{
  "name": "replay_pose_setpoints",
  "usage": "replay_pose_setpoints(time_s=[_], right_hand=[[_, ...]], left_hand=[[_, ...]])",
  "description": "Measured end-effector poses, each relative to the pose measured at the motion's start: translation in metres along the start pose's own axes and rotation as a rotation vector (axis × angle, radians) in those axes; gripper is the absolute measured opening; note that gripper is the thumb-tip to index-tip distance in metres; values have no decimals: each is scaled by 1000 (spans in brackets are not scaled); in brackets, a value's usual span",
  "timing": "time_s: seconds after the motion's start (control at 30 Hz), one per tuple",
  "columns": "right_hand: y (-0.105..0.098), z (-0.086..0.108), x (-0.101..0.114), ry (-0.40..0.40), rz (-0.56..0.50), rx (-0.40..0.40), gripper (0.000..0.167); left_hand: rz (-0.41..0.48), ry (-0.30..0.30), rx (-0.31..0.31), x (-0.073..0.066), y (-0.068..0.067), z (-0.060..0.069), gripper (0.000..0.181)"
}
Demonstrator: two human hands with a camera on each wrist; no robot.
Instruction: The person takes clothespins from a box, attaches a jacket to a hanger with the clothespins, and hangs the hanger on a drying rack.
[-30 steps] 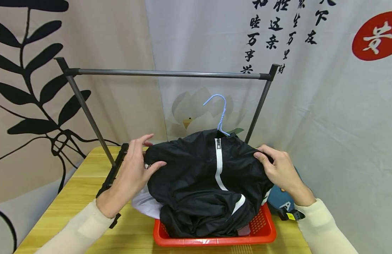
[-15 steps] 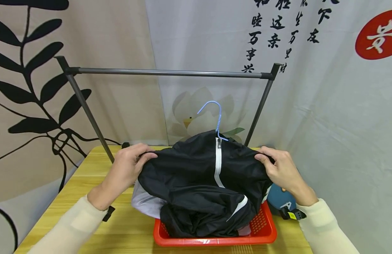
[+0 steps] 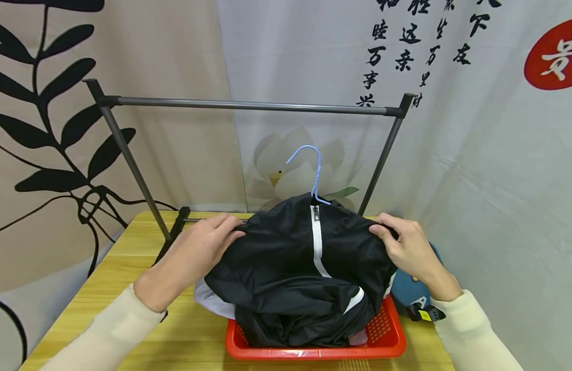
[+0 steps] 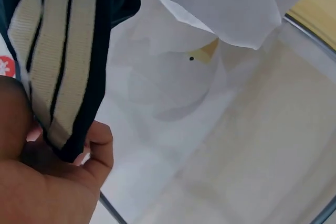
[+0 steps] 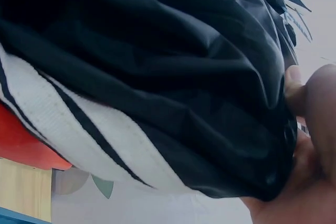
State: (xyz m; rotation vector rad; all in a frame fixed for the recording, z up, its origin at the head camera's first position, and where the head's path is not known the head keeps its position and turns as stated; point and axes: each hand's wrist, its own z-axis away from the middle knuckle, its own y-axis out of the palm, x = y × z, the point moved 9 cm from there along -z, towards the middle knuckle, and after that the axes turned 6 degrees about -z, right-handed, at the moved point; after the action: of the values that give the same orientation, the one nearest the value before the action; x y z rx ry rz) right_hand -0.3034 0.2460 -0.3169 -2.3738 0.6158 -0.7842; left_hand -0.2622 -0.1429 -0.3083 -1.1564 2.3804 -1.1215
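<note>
Two-sided hold on a garment at the shoulders. The left grip [image 3: 198,250] pinches the black jacket [image 3: 272,257] at one shoulder, thumb against fingers; in the left wrist view the caught edge carries pale stripes [image 4: 65,61] that run away from the pinch. The right grip [image 3: 406,245] pinches the opposite shoulder, its thumb laid on the front of the cloth and its fingers partly hidden behind. The jacket thus lies between the two grips, front toward the person, with its white zip [image 3: 317,239] running down between them. Above and between the grips, the hook of the light blue hanger [image 3: 316,180] rises from the collar; most of the hanger's frame is hidden by the fabric. For a sound hold, the two pinches would best sit level and draw evenly outward, so that each shoulder seats squarely and the collar centres on the hook; a harder pull on one side would probably skew the hanger. Below the grips, loose folds cover much of a red basket [image 3: 314,353] on the wooden surface [image 3: 188,335]. Farther out, a blue cap [image 3: 408,289] lies below the right grip, and a metal rail [image 3: 249,105] spans well above both.
</note>
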Motion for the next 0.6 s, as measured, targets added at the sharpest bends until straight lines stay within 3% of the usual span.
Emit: replay_pose_setpoints(time_s=[0.43,0.6], right_hand=[[4,2,-8,51,-41,20,14],[6,3,-10,65,-42,27,15]], left_hand=[[-64,22,31,-4,12,7,30],[-49,16,43,-3,14,10,29]])
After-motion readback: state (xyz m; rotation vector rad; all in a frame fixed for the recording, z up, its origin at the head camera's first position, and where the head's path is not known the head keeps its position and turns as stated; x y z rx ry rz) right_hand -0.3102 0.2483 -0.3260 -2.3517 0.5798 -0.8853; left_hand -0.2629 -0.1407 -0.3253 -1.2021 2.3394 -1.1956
